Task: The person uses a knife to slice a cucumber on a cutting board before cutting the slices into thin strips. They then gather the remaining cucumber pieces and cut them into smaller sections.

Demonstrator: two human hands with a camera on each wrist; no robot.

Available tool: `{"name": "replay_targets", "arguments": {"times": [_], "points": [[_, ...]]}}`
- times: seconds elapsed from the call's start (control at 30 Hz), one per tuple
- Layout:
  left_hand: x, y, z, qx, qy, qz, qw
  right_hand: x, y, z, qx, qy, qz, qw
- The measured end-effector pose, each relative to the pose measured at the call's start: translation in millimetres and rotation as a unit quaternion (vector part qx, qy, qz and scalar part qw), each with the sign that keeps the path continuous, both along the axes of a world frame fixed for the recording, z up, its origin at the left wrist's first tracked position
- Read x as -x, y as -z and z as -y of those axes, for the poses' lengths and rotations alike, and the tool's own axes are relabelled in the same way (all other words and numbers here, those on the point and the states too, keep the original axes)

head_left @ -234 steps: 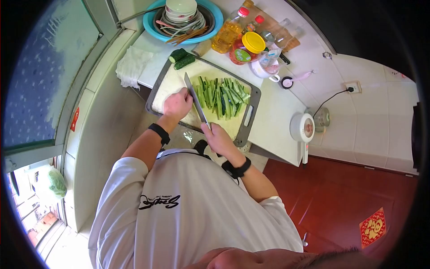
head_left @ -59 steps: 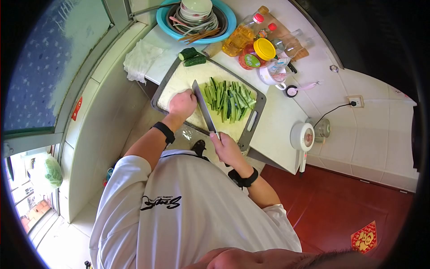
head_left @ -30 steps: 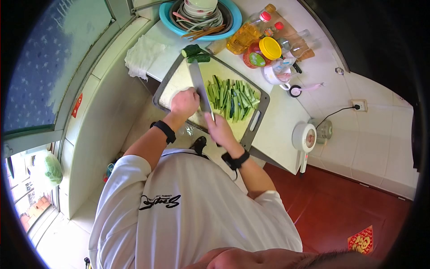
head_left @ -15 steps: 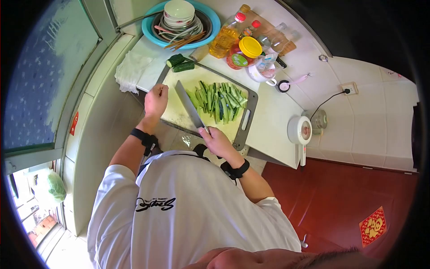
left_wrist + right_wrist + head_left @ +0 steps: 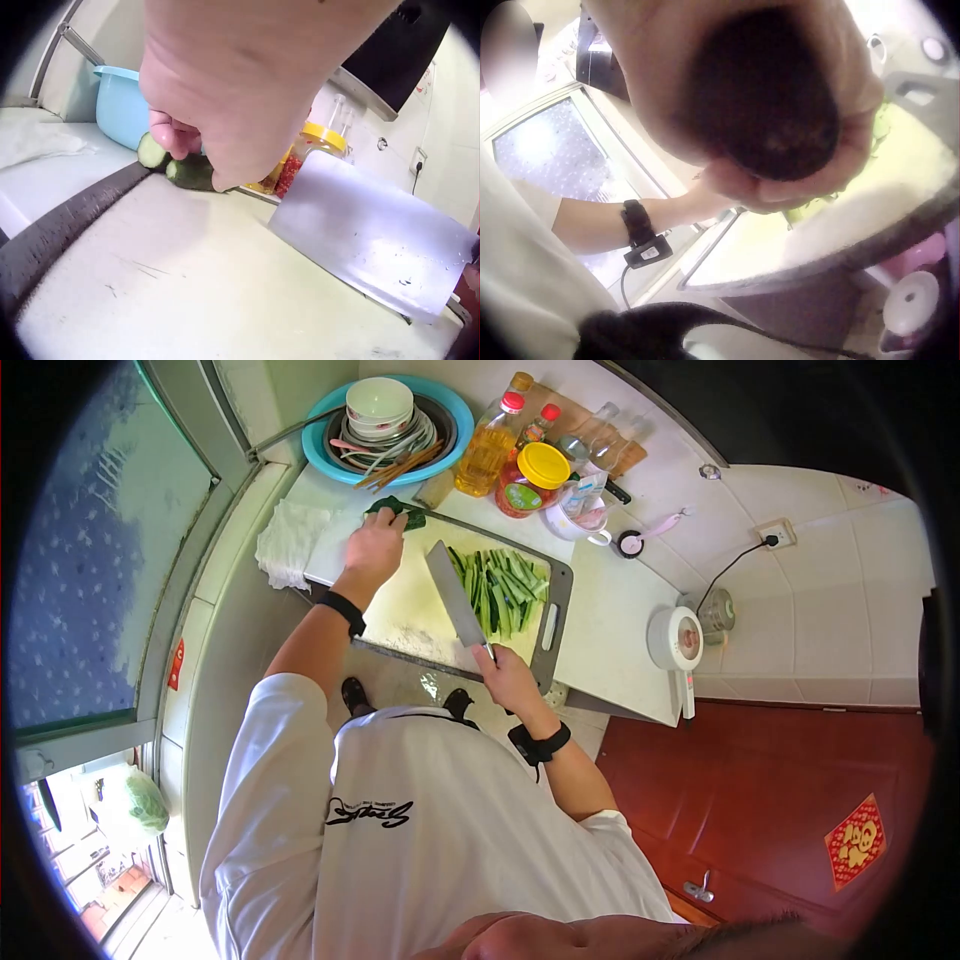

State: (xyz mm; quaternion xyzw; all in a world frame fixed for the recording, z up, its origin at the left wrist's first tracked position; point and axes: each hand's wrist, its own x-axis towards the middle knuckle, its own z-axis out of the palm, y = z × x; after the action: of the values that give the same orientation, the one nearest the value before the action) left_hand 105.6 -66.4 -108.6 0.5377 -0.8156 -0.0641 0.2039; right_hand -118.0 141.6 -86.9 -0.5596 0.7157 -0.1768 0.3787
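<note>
The left hand reaches to the dark green cucumber pieces at the board's far left corner. In the left wrist view its thumb and curled fingers are around one cucumber piece, with a cut-ended piece beside it. Held by its handle in the right hand, a cleaver lies slanted over the cutting board, left of the cucumber strips. The right wrist view shows the right hand wrapped round the dark handle.
Behind the board stand a blue basin of dishes, an oil bottle, a yellow-lidded jar and a white cup. A white cloth lies left, and a small white pot stands right.
The left hand has moved from the board's left side up to the cucumber pieces and taken hold of one. The right hand still grips the cleaver, which is now nearer the strips.
</note>
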Motion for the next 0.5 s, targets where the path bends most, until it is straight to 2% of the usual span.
{"name": "replay_targets", "arguments": {"times": [0.07,0.1,0.13,0.17,0.23,0.3,0.4,0.5], "points": [[9,3,3,-0.042,-0.036,0.071,0.996,2,-5,-1,0.015,-0.002,0.005,1.0],[10,3,6,-0.077,-0.039,0.089,0.992,1,-14,-2,-0.04,0.018,0.072,0.996],[11,4,5,-0.075,-0.038,0.09,0.992,1,-22,-2,-0.096,0.038,0.138,0.985],[12,1,1,-0.07,-0.047,0.077,0.993,1,-25,-4,-0.094,0.039,0.139,0.985],[11,0,-6,-0.065,-0.056,0.067,0.994,1,-27,-7,-0.114,0.054,0.214,0.969],[9,4,-11,-0.086,-0.054,0.051,0.993,0,-29,-9,-0.105,0.054,0.234,0.965],[-1,4,-25,-0.062,-0.034,0.028,0.997,-1,-29,-11,-0.093,0.054,0.251,0.962],[-31,5,-43,-0.049,-0.015,-0.001,0.999,-1,-31,-13,-0.084,0.061,0.252,0.962]]}}
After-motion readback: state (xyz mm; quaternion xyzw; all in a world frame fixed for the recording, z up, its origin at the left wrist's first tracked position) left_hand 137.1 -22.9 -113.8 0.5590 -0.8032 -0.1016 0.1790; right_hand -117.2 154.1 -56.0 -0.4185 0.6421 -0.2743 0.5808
